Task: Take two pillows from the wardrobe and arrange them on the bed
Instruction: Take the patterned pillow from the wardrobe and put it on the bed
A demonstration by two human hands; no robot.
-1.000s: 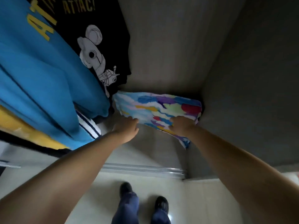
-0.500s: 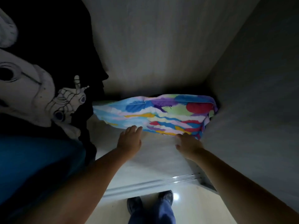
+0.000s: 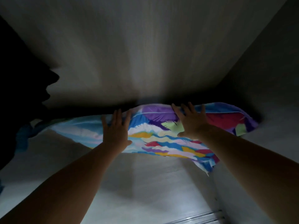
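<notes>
Both hands are lying spread flat on a soft pillow in a multicoloured feather-print cover (image 3: 163,135), which is stretching across the middle of the frame on the pale wooden floor of the wardrobe (image 3: 145,191). The left hand (image 3: 115,131), just left of centre, is pressing its palm on the pillow's light-blue part with fingers splayed and not curled round anything. The right hand (image 3: 191,122), right of centre, is likewise resting released and wide open, its fingertips reaching over the pillow's far purple edge. Neither hand is gripping the fabric. The pillow's near right corner is hanging down past the right forearm. At the left of the frame, dark hanging clothing (image 3: 21,97) is covering the pillow's left end, and its detail is lost in shadow. Whether a second pillow is lying beneath is impossible to tell.
</notes>
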